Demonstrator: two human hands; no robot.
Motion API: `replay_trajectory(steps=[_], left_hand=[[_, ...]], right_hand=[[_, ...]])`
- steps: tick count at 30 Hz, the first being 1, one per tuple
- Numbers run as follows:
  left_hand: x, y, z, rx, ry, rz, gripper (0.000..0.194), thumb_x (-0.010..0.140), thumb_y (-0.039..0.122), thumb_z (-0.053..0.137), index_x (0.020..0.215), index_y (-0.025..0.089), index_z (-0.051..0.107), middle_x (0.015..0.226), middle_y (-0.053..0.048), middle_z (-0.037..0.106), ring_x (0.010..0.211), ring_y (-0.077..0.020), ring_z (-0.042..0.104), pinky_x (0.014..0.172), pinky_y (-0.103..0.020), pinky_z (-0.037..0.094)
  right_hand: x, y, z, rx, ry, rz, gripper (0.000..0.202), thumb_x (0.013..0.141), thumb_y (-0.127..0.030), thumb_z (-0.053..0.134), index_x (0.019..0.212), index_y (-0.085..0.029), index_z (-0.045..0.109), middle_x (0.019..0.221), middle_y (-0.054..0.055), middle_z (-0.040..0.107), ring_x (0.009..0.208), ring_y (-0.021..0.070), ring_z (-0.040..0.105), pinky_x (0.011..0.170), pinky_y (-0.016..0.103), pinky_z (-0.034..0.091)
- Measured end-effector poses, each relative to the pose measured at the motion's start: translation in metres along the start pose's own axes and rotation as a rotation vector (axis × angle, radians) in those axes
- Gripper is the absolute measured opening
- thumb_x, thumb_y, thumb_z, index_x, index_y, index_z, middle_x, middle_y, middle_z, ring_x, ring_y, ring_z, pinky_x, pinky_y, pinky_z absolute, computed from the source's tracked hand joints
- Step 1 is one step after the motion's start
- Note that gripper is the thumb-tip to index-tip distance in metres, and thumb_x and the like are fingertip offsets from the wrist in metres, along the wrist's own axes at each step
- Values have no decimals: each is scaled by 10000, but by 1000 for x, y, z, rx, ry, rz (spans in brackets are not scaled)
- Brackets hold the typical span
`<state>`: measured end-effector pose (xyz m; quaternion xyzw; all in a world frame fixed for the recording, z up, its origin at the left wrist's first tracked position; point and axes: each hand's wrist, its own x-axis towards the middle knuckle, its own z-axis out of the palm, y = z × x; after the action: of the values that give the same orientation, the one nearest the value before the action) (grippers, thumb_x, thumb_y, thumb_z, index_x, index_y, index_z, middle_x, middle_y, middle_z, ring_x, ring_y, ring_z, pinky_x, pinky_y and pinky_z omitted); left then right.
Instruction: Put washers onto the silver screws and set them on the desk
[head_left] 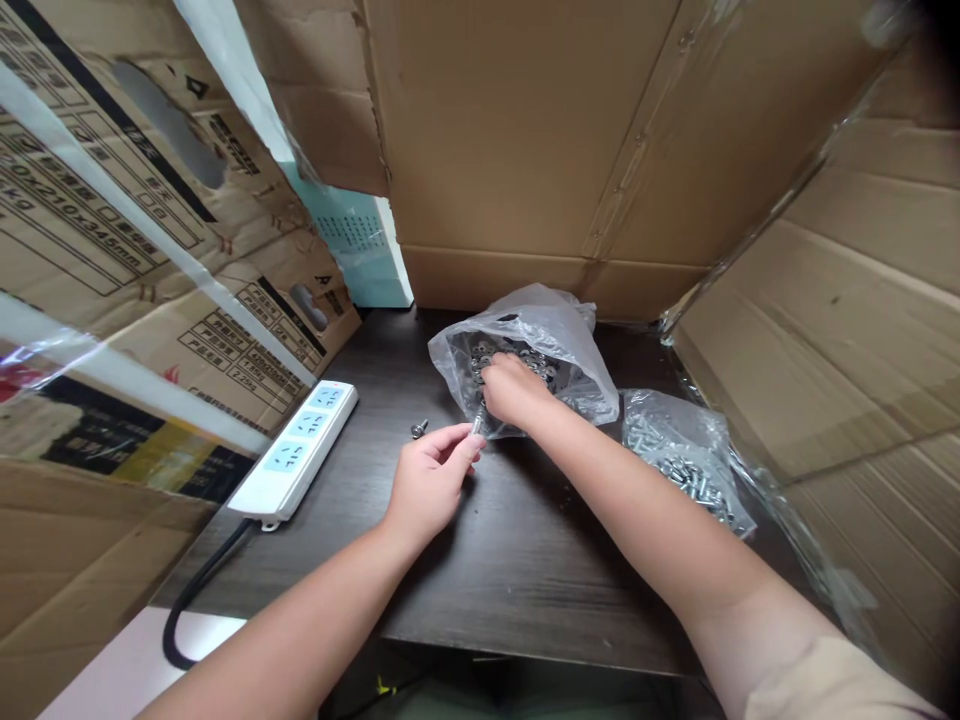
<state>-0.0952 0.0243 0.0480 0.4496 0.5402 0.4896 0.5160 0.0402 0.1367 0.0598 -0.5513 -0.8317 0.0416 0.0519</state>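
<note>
My two hands are apart but near each other, in the middle of the dark brown wood-grain table. The thumb and fingers of my left hand are clamped on a slim, shiny silver metal part, held at the near left edge of the larger bag. Its exact type is too small to tell.

My right hand reaches into the mouth of the large translucent white plastic bag, with its fingertips among the small grey metal ring-shaped pieces. I cannot tell whether the fingers are closed on a piece. The bag lies on the far part of the table, its opening toward me.

A single dark metal bolt-like fastener lies on the table, just beyond my left hand and left of the large bag. Right of that bag sits the smaller clear plastic bag of silver metal bolts, partly covered from view by my right forearm.

At the left, a white power strip with pale blue socket panels rests on the table; a thick black cable leaves its near end. Printed brown cardboard stands on the left, plain brown cardboard on the far side. A white and turquoise box stands at the far left corner
</note>
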Motion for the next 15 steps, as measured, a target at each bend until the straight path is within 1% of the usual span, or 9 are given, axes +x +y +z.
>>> replay_trajectory(steps=[3, 5, 10, 13, 15], left_hand=[[1, -1, 1, -8, 5, -32, 362, 681, 390, 750, 919, 116, 749, 721, -42, 688, 586, -83, 558, 586, -207, 509], [1, -2, 2, -8, 6, -39, 375, 677, 394, 754, 929, 116, 747, 724, -43, 687, 584, -84, 558, 581, -209, 506], [2, -2, 2, -6, 6, -23, 374, 685, 396, 748, 930, 114, 744, 699, -36, 667, 577, -81, 544, 565, -205, 486], [1, -1, 1, -11, 5, -25, 373, 688, 393, 747, 929, 109, 744, 692, -34, 661, 571, -74, 531, 561, -198, 474], [1, -1, 1, -14, 5, -32, 390, 689, 403, 748, 938, 104, 742, 709, -40, 670, 579, -72, 530, 572, -195, 472]], right_hand=[[3, -2, 2, -37, -19, 12, 257, 912, -230, 539, 1036, -101, 723, 1162, 187, 596, 1133, 291, 540, 931, 346, 473], [5, -2, 2, -51, -26, 9, 255, 903, -219, 540, 1034, -112, 730, 1150, 180, 610, 1126, 285, 544, 922, 333, 476], [8, -4, 5, -59, -16, -6, 284, 864, -102, 505, 1036, -106, 730, 1140, 188, 629, 1105, 286, 548, 905, 346, 474], [10, -3, 6, -51, 7, -29, 282, 840, -49, 498, 983, -107, 734, 1083, 178, 643, 1084, 269, 546, 898, 327, 468], [8, -3, 4, -42, 47, -54, 281, 839, -30, 481, 947, -105, 730, 1054, 176, 640, 1077, 268, 538, 880, 325, 472]])
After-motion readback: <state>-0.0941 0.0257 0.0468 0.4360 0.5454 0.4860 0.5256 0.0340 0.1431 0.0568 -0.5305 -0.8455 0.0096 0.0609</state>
